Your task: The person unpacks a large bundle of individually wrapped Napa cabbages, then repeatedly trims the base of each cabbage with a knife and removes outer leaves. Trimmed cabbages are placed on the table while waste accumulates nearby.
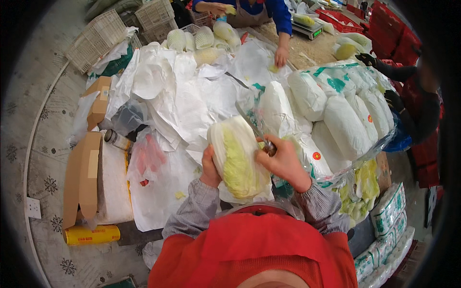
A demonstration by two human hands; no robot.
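Note:
A napa cabbage [237, 158] with pale yellow-green leaves is held upright in front of my chest, its white base end pointing away from me. My left hand [210, 167] grips its left side. My right hand [284, 160] is closed around the handle of a knife [248, 118], whose blade points up and away along the cabbage's right edge. The thumb of that hand lies close to the cabbage's right side; whether it touches the leaves is hard to tell. Beneath and beyond are sheets of white wrapping paper [187, 93].
Paper-wrapped bundles [345, 122] in clear plastic stand at right, above loose cabbage leaves [360, 190]. At left are a cardboard box [81, 180], a jar [118, 139] and a pink plastic bag [149, 154]. A second knife [236, 80] lies on the paper. Two co-workers [282, 21] stand across and right.

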